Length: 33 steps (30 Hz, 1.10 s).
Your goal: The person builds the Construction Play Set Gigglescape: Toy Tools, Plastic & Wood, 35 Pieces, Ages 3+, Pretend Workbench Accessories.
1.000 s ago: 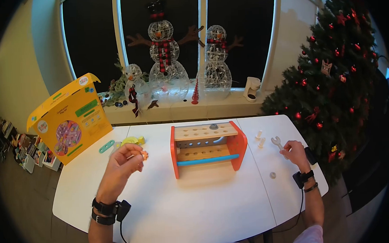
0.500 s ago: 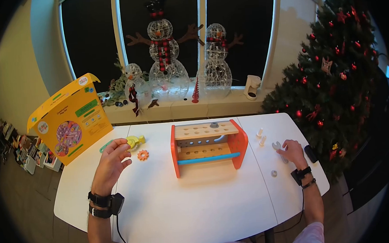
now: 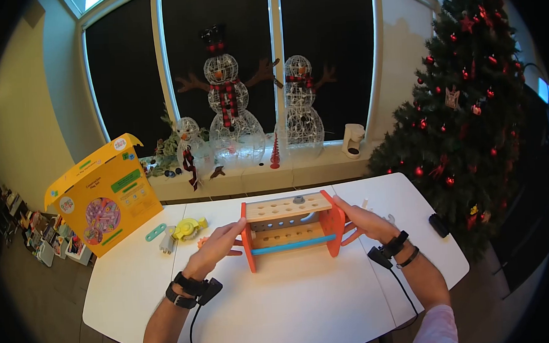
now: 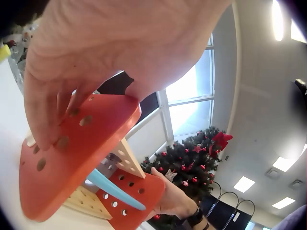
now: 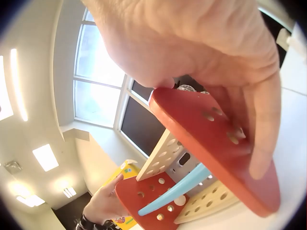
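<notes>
A wooden toy toolbox (image 3: 288,205) with red side panels, perforated shelves and a blue bar stands on the table between both hands. My left hand (image 3: 215,248) lies against its left panel (image 4: 72,153), fingers spread over the outer face and thumb at the top edge. On the opposite side, my right hand (image 3: 367,221) presses the right panel (image 5: 216,148) with extended fingers, its thumb by the upper corner. A grey nut (image 3: 298,199) sits on the top shelf. Partly hidden behind the left hand is an orange toy gear (image 3: 202,242).
Left of the toolbox lie a yellow-green toy piece (image 3: 189,229), a grey piece (image 3: 166,242) and a teal strip (image 3: 156,232). A yellow box (image 3: 105,196) stands at the table's left. Beyond the right hand are a light peg (image 3: 365,203) and a partly hidden grey toy wrench (image 3: 390,218).
The left hand let go of the orange gear, leaving it on the table, and the right hand released the grey wrench. Both hands moved inward to the toolbox's sides. The head view tilted upward.
</notes>
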Motion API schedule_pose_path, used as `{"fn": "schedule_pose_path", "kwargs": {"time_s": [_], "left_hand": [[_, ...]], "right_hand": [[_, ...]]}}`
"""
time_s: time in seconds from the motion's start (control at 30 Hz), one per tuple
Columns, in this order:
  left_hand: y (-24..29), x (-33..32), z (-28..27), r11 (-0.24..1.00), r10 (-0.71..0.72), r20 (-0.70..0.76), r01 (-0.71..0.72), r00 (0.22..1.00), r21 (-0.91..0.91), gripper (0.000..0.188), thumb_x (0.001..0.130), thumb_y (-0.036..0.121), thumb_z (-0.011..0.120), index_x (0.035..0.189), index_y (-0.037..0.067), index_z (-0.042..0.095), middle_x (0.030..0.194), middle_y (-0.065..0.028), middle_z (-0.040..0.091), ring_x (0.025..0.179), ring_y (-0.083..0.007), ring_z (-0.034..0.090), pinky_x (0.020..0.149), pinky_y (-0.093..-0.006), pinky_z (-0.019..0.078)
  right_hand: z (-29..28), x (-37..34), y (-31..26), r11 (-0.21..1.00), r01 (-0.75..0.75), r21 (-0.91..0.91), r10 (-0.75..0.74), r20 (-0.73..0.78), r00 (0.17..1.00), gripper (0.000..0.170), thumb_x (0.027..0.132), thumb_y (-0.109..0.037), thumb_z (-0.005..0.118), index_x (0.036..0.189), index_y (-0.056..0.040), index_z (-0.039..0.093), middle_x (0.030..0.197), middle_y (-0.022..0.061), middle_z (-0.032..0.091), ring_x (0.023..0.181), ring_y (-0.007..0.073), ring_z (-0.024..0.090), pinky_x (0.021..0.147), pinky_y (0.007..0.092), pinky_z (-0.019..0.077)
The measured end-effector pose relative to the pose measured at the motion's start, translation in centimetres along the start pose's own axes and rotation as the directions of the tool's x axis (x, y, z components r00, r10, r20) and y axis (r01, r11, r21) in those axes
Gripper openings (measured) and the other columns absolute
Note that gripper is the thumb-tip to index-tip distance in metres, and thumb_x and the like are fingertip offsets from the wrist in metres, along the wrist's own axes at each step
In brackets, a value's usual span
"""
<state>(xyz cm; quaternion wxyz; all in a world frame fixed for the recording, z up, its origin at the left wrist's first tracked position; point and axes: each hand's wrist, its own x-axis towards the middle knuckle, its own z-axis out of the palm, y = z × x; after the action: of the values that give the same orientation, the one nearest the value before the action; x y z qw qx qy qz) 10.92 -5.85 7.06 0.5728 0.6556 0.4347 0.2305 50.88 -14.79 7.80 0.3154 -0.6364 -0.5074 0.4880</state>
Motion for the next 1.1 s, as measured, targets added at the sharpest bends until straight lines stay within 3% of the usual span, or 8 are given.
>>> {"fn": "schedule_pose_path", "kwargs": {"time_s": [0.13,0.33,0.4,0.6,0.73,0.83,1.0,1.1], "left_hand": [[0.5,-0.8,0.0,0.996,0.038,0.041,-0.034,0.998,-0.080,0.075,0.115,0.060,0.057,0.159,0.000,0.059,0.153,-0.0134,0.067,0.138,-0.0243,0.064,0.114,-0.0424,0.0558],[0.0,-2.7,-0.4,0.972,0.233,0.112,-0.227,0.966,-0.064,0.061,0.114,0.037,0.070,0.161,-0.001,0.058,0.152,-0.0116,0.069,0.142,-0.0192,0.061,0.119,-0.0415,0.0515],[-1.1,-2.7,-0.3,0.926,0.366,0.037,-0.360,0.930,-0.114,0.059,0.107,0.016,0.078,0.160,-0.002,0.059,0.145,-0.0096,0.073,0.132,-0.0162,0.066,0.113,-0.0384,0.0553],[-2.5,-3.6,0.5,0.940,0.342,-0.032,-0.341,0.939,0.019,0.065,0.095,-0.009,0.078,0.158,-0.003,0.060,0.134,-0.0072,0.075,0.115,-0.0178,0.076,0.097,-0.0313,0.0612],[-4.0,-3.3,0.9,0.955,0.294,-0.115,-0.295,0.949,0.011,0.052,0.100,-0.002,0.081,0.149,-0.007,0.065,0.138,-0.0146,0.077,0.125,-0.0231,0.077,0.104,-0.0344,0.0629],[-5.2,-2.5,1.3,0.962,0.265,-0.126,-0.271,0.956,-0.033,0.043,0.102,-0.001,0.080,0.142,-0.009,0.067,0.138,-0.0181,0.077,0.127,-0.0244,0.076,0.107,-0.0346,0.0628],[-5.9,-2.1,1.9,0.971,0.233,-0.133,-0.237,0.963,-0.017,0.037,0.102,-0.003,0.079,0.137,-0.009,0.068,0.137,-0.0173,0.078,0.125,-0.0230,0.077,0.106,-0.0330,0.0628],[-7.1,-1.2,1.7,0.966,0.255,-0.130,-0.259,0.958,-0.018,0.037,0.102,-0.003,0.078,0.136,-0.009,0.067,0.138,-0.0173,0.078,0.124,-0.0234,0.077,0.106,-0.0330,0.0626]], "right_hand": [[-0.3,0.7,0.6,0.995,-0.028,0.092,0.028,0.011,1.000,0.094,0.109,-0.075,0.043,0.157,0.0051,0.057,0.146,0.0258,0.066,0.122,0.0372,0.076,0.088,0.0486,0.0719],[0.5,-1.3,1.2,0.968,0.103,0.229,-0.118,0.052,0.992,0.067,0.112,-0.050,0.058,0.152,0.0044,0.060,0.138,0.0185,0.070,0.120,0.0300,0.076,0.100,0.0439,0.0665],[1.6,-2.9,-0.7,0.965,0.221,0.139,-0.223,-0.001,0.975,0.056,0.109,-0.031,0.065,0.152,0.0044,0.058,0.139,0.0144,0.071,0.122,0.0264,0.075,0.110,0.0420,0.0590],[3.2,-1.3,2.0,0.904,0.424,0.055,-0.423,-0.029,0.906,0.059,0.102,-0.008,0.071,0.157,0.0052,0.053,0.149,0.0151,0.066,0.134,0.0262,0.069,0.117,0.0386,0.0531],[3.6,-1.1,2.4,0.904,0.426,0.046,-0.424,-0.048,0.905,0.062,0.100,-0.004,0.073,0.157,0.0051,0.051,0.154,0.0161,0.063,0.140,0.0273,0.066,0.117,0.0389,0.0535],[3.9,-0.9,3.2,0.920,0.391,0.035,-0.387,-0.085,0.918,0.062,0.097,-0.001,0.074,0.153,0.0047,0.050,0.143,0.0170,0.068,0.128,0.0265,0.072,0.115,0.0400,0.0554],[4.3,0.3,5.3,0.910,0.407,-0.085,-0.414,-0.104,0.904,0.056,0.092,0.002,0.076,0.141,0.0023,0.048,0.111,0.0160,0.073,0.096,0.0249,0.078,0.097,0.0386,0.0655],[4.5,0.1,5.2,0.918,0.390,-0.073,-0.396,-0.113,0.911,0.054,0.091,0.003,0.075,0.139,0.0017,0.048,0.114,0.0178,0.074,0.104,0.0271,0.078,0.095,0.0385,0.0667]]}}
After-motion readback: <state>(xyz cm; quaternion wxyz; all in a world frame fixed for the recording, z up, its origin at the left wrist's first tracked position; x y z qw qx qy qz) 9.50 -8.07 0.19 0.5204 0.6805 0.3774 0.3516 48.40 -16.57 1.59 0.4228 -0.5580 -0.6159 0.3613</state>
